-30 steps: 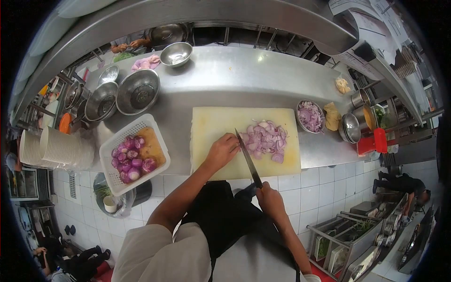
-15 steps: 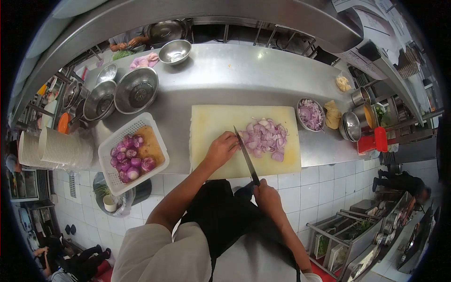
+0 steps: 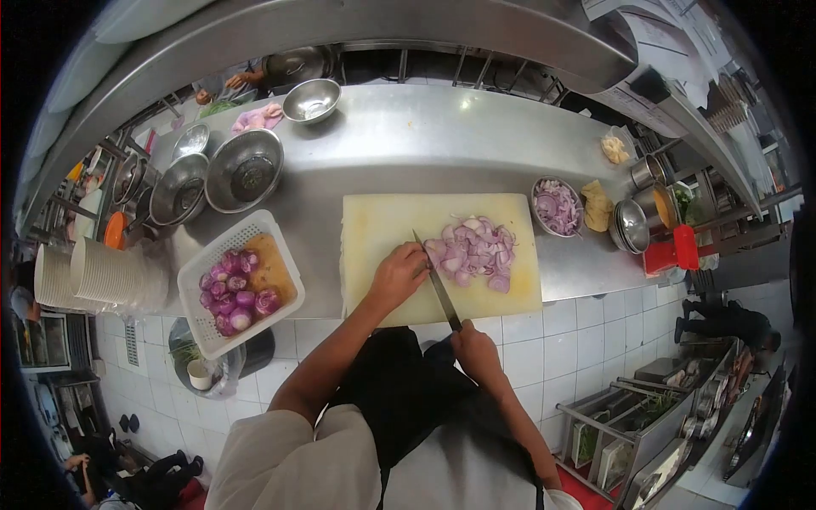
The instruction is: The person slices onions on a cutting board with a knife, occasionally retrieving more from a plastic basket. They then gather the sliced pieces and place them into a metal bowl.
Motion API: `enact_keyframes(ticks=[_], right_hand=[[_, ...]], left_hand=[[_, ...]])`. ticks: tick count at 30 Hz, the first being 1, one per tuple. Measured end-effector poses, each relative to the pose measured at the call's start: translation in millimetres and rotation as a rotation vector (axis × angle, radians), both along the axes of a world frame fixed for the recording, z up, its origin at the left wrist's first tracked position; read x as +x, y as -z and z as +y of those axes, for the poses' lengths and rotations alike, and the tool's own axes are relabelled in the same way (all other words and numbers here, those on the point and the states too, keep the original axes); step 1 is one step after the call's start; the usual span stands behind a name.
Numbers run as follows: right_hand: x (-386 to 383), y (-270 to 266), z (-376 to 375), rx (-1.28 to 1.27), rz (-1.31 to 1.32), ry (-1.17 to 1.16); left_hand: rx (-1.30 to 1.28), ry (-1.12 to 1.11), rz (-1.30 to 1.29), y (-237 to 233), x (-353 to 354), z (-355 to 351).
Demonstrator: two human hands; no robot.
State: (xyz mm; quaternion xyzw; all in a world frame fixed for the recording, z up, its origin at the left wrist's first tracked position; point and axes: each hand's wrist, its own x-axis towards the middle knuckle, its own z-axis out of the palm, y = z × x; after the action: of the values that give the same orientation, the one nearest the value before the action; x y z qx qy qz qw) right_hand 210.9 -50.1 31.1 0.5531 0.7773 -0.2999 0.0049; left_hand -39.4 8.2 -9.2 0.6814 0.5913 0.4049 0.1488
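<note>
A long kitchen knife (image 3: 443,291) slants across the white cutting board (image 3: 364,223), its handle gripped in my right hand (image 3: 478,350) at the board's near edge. Beside the blade's front part, my left hand (image 3: 399,276) presses on the board with curled fingers. Whatever lies under those fingers is hidden. Sliced red onion (image 3: 476,252) forms a loose pile to the right of the blade, some slices touching it. More cut onion fills a metal bowl (image 3: 557,206) off the board's right edge. Several whole peeled red onions (image 3: 242,297) lie in a white perforated basket (image 3: 197,327) on the left.
Metal bowls (image 3: 245,170) stand at the back left, near stacked white containers (image 3: 106,274). A brown crumpled item (image 3: 597,206), small bowls (image 3: 631,226) and a red container (image 3: 671,252) line the right. Overhead runs a metal shelf (image 3: 382,21). Other people are around the kitchen; one person's hand (image 3: 242,79) shows across the counter.
The whole view has shifted slightly. The knife and my right hand have moved a little to the left. My left hand stays by the blade, fingers still curled.
</note>
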Motion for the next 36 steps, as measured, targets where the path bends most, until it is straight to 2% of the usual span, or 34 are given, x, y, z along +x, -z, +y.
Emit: enact_keyframes(ticks=[7,10,13,16,22,25,28,34,36], right_hand=[[24.6,-19.5,-16.8,0.098,-0.062,0.002],[33.8,-24.8,-20.4,0.156,-0.082,0.031],[37.3,-21.9,-23.1,0.143,-0.062,0.034],[38.2,-15.8,-23.9,0.116,0.019,0.006],[32.8,-6.8,-10.7,-0.021,0.168,-0.047],[24.9,1.6,-4.4,-0.07,0.17,-0.033],[25.7,0.1,4.5,-0.102,0.149,-0.014],[39.0,4.9,23.4,-0.01,0.145,-0.015],[45.5,4.1,32.5,0.021,0.131,0.006]], left_hand=[[0.049,-0.175,0.049,-6.0,1.8,8.2],[0.163,-0.105,0.02,-24.1,9.9,24.6],[0.188,0.179,0.073,-30.1,23.4,60.9],[-0.223,0.443,0.385,-26.8,31.7,95.6],[-0.346,0.589,0.348,-37.7,30.3,117.4],[-0.461,0.558,0.338,-47.3,27.5,114.1],[-0.488,0.47,0.176,-51.5,21.9,107.0],[-0.259,0.22,-0.033,-26.7,11.3,98.2],[-0.28,0.095,-0.283,-27.1,10.3,90.5]])
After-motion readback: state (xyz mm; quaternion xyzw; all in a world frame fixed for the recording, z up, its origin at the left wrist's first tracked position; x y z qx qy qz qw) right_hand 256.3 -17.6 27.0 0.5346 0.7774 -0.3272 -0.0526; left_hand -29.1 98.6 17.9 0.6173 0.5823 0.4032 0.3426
